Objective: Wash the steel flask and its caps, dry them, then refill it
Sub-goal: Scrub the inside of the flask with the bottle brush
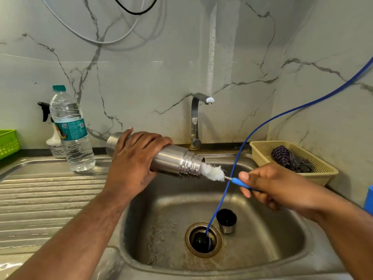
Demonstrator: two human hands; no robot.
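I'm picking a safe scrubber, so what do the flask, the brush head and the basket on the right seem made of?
The flask looks like stainless steel: brushed satin body, shiny neck rings. The brush head shows soft white frayed fibres, perhaps cotton or foam; unclear which. The basket is likely moulded plastic: matte beige, fine lattice walls.

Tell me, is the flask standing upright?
No, tipped: the left hand holds the flask nearly sideways over the sink, mouth toward the brush.
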